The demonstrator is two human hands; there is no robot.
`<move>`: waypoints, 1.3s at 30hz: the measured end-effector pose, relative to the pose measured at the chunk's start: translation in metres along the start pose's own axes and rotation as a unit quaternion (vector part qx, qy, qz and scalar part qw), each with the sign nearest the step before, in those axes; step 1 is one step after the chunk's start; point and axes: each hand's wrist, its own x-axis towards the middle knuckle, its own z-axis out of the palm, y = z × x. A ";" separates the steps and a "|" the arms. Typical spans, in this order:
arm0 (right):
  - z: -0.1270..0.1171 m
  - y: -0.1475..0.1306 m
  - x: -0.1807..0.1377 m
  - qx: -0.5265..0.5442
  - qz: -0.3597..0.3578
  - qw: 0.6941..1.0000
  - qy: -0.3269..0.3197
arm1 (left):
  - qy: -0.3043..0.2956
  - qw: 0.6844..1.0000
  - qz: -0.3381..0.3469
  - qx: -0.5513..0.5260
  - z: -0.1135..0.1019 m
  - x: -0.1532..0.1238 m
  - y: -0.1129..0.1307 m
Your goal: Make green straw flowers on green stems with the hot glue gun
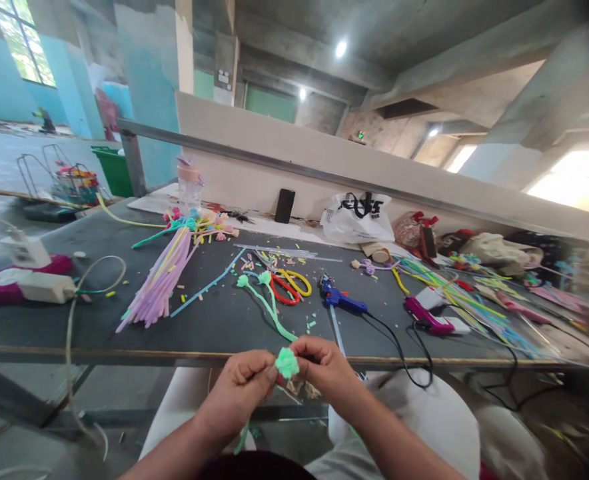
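Observation:
A mint-green pipe-cleaner flower [287, 363] is pinched between my two hands, just off the table's near edge. My left hand [242, 385] has thumb and forefinger closed on its left side, and a green stem hangs below that hand. On the other side, the fingers of my right hand [327, 370] are closed on the flower. Beyond them lie two similar green pipe-cleaner flowers [259, 287] with long stems. Red-and-yellow-handled scissors [290, 288] rest just behind these. A blue hot glue gun [342, 297] lies to the right, its black cord running over the edge.
A bundle of purple pipe cleaners [159, 280] lies on the grey table [214, 327] at left, near a clear bottle [189, 190]. A phone [284, 206] and a white bag [357, 220] stand at the back. Power strips [432, 317] with cords and colored pipe cleaners [454, 293] fill the right.

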 end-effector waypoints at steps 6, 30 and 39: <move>0.023 0.011 -0.019 -0.009 -0.014 0.993 0.120 | 0.052 0.977 0.083 0.190 0.004 0.006 0.000; -0.028 -0.063 -0.017 -0.413 -0.150 0.882 -0.172 | -0.176 0.952 0.125 0.219 0.015 0.004 -0.007; -0.003 0.007 -0.020 0.123 0.033 0.989 -0.078 | -0.134 0.964 -0.077 -0.217 0.015 -0.006 0.001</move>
